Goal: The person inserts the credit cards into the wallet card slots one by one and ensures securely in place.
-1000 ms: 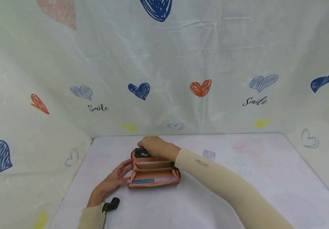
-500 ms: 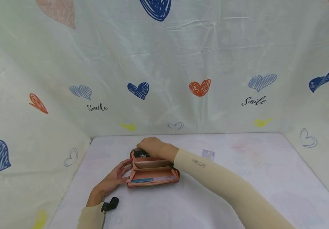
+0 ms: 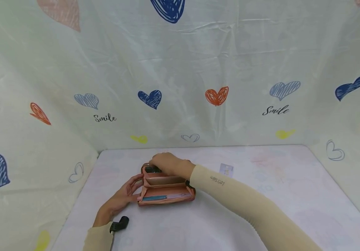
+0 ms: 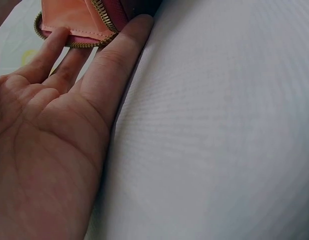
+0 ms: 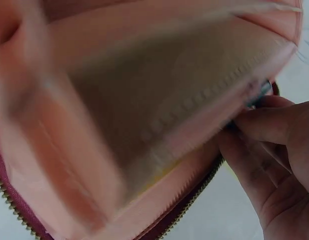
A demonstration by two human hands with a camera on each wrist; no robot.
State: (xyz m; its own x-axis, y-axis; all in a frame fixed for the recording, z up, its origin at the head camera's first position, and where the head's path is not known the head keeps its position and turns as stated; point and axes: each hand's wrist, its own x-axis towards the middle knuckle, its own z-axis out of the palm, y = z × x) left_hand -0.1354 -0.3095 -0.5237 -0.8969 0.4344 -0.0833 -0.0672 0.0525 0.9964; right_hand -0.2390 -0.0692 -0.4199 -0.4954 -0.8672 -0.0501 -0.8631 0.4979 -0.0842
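Note:
An unzipped pink wallet (image 3: 168, 190) lies spread on the table, its compartments facing up. My right hand (image 3: 168, 164) reaches over its far side, pinching a black card (image 3: 152, 169) at the far pocket. The card sits low there, mostly covered by the hand. In the right wrist view, thumb and fingers (image 5: 262, 122) close at the pocket's edge. My left hand (image 3: 121, 198) rests at the wallet's left end, its fingers (image 4: 102, 67) extended against the zipped edge. A blue card (image 3: 154, 198) and a pale lilac card (image 3: 178, 196) lie in the near compartment.
A small lilac card (image 3: 226, 169) lies on the white table (image 3: 245, 209) to the right of the wallet, beyond the right sleeve (image 3: 230, 191). Behind the table hangs a white sheet (image 3: 180, 69) printed with hearts.
The black card has sunk lower into the far pocket, and its printed word is now hidden. My right hand has come down slightly with it. My left hand stays at the wallet's end.

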